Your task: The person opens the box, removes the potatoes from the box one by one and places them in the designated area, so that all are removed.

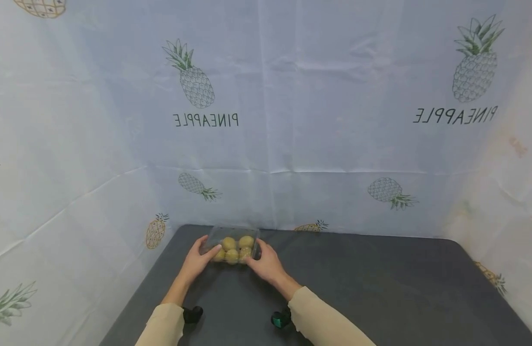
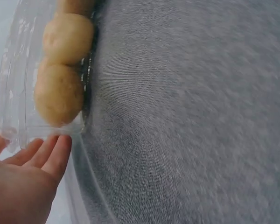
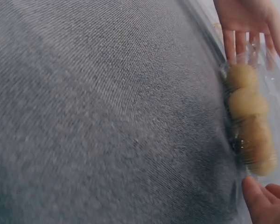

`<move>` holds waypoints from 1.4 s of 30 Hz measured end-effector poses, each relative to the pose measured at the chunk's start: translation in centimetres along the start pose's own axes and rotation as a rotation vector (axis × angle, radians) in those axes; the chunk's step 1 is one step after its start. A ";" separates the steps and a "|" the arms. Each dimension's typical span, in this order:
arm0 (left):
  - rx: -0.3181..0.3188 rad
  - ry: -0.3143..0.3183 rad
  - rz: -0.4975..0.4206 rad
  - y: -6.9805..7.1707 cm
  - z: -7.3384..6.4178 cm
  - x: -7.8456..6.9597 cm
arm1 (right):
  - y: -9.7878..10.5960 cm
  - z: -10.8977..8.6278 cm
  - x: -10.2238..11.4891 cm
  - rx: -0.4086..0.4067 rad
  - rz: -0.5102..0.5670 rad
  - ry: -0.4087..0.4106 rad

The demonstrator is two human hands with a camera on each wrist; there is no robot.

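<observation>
A clear plastic container [image 1: 236, 228] is at the far left of the dark table, close to its back edge. Inside it show several round yellowish potatoes [image 1: 232, 256]. My left hand [image 1: 195, 259] grips the container's left end, thumb over the front corner; in the left wrist view its fingers [image 2: 58, 156] lie along the end wall. From the other end my right hand [image 1: 268, 265] holds it, thumb toward the front. The right wrist view shows the potatoes [image 3: 248, 103] in a row between both hands, with part of the container cut off at the frame's edge.
The dark table [image 1: 356, 283] has a textured surface and rounded back corners. White cloth [image 1: 317, 120] printed with pineapples hangs behind it and along both sides. Two small black objects, one [image 1: 193, 315] by the left wrist and one [image 1: 281, 318] by the right, appear beside the sleeves.
</observation>
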State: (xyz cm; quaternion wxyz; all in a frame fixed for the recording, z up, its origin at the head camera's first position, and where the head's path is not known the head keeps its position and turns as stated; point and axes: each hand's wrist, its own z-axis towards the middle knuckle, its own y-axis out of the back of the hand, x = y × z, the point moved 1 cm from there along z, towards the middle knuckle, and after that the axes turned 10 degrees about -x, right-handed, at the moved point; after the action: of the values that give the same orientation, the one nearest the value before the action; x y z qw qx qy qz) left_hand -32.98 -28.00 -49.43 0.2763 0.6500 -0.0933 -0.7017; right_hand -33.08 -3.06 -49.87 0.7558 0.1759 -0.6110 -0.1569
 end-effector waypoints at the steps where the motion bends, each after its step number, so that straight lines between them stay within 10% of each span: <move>1: 0.003 0.006 -0.011 0.0 0.1 0.1 | -0.1 0.0 0.0 -0.004 0.023 -0.004; 12: 0.034 0.018 -0.061 -0.1 0.1 0.2 | -1.0 -0.2 -0.1 -0.001 0.171 -0.028; 42: 0.049 -0.020 -0.101 -2.7 -1.7 -1.9 | 3.0 -0.9 -1.1 -0.035 0.127 -0.045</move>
State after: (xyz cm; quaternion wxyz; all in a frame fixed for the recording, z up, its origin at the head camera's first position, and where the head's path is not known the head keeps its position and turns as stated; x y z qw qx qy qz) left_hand -32.01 -24.39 -49.37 0.2237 0.6535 -0.0801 -0.7187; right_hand -32.32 0.12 -49.61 0.7532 0.1197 -0.6349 -0.1231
